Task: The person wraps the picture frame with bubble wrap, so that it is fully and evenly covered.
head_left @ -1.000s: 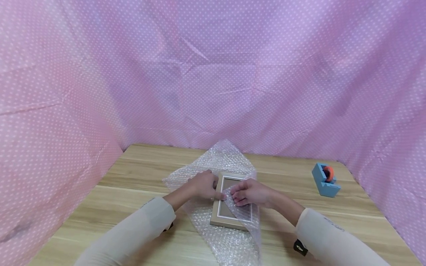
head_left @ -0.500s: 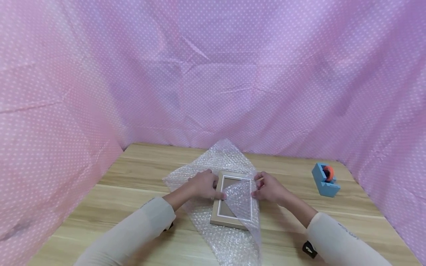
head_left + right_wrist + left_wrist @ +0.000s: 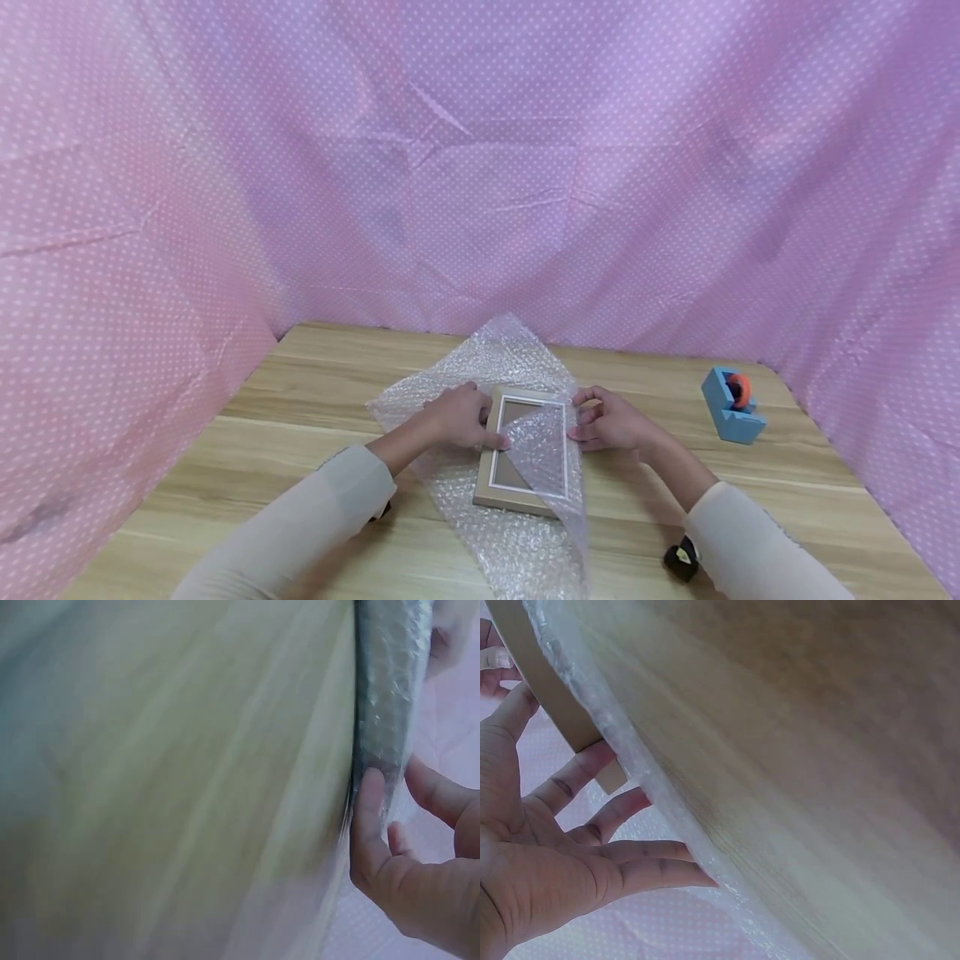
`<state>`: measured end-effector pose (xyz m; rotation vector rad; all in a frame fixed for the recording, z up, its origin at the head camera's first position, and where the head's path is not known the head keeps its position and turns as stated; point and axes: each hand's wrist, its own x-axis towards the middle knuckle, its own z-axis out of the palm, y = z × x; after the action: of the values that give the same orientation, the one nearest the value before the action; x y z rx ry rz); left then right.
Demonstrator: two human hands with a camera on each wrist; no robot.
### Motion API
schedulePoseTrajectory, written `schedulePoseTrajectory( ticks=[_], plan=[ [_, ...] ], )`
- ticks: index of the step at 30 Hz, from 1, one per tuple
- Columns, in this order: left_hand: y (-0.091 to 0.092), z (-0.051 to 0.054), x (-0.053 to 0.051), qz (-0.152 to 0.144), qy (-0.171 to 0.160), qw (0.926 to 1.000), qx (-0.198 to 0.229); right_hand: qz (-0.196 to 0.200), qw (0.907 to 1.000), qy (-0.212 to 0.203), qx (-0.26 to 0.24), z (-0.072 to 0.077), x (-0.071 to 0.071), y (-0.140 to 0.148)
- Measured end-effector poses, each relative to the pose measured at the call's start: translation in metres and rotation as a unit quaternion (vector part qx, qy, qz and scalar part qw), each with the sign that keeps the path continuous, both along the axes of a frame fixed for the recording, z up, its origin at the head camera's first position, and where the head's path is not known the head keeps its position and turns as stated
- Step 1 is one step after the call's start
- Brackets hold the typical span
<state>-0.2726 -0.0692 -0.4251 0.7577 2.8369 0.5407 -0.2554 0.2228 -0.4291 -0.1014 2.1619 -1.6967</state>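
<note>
A beige picture frame with a white inner border lies on a sheet of bubble wrap. One corner of the wrap is folded over its right side and middle. My left hand holds the frame's left edge, its thumb on the folded corner and the other fingers spread against frame and wrap in the left wrist view. At the right edge, my right hand grips the wrap against the frame's side; the right wrist view shows its thumb and a finger on the wrapped edge.
A blue tape dispenser with an orange roll stands at the right of the wooden table. Pink dotted cloth hangs behind and at both sides. A small black object shows by the right sleeve.
My right hand has moved right, from the folded corner over the frame to its right edge, and its fingers have shifted slightly there. My left hand has stayed in place.
</note>
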Motion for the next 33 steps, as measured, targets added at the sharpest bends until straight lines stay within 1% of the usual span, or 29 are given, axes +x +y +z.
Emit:
schedulePoseTrajectory(
  ticks=[2, 4, 7, 12, 16, 19, 24, 28, 31, 33],
  plan=[
    [0.0, 0.0, -0.001, -0.001, 0.003, 1.0, -0.002, 0.001, 0.9998, -0.011, -0.017, -0.004, -0.003, 0.004],
    [0.0, -0.001, -0.002, -0.002, 0.004, 1.0, -0.006, 0.007, 0.9994, -0.013, -0.032, -0.007, -0.004, 0.007],
    [0.001, -0.002, -0.003, -0.001, 0.003, 1.0, -0.006, 0.02, 0.9987, -0.004, -0.047, -0.012, -0.006, 0.012],
    [0.001, -0.003, -0.003, 0.007, -0.009, 0.9999, -0.006, 0.035, 0.9981, 0.012, -0.049, -0.019, -0.006, 0.019],
    [0.001, -0.003, -0.002, 0.014, -0.009, 0.9998, -0.008, 0.026, 0.9986, 0.019, -0.042, -0.021, -0.007, 0.019],
    [0.001, -0.001, -0.002, 0.019, -0.009, 0.9998, -0.002, 0.009, 0.9988, 0.023, -0.042, -0.02, -0.009, 0.016],
    [-0.002, 0.003, -0.002, 0.017, -0.018, 0.9997, 0.006, -0.003, 0.9985, 0.018, -0.052, -0.021, -0.008, 0.013],
    [-0.011, 0.006, -0.004, 0.013, -0.021, 0.9997, 0.005, -0.007, 0.9984, 0.015, -0.054, -0.023, -0.007, 0.012],
    [-0.024, 0.009, -0.008, 0.006, -0.022, 0.9994, 0.025, -0.009, 0.9984, 0.019, -0.052, -0.023, -0.006, 0.012],
    [-0.037, 0.01, -0.011, 0.002, -0.025, 0.9985, 0.05, -0.008, 0.9984, 0.019, -0.052, -0.023, -0.006, 0.012]
  ],
)
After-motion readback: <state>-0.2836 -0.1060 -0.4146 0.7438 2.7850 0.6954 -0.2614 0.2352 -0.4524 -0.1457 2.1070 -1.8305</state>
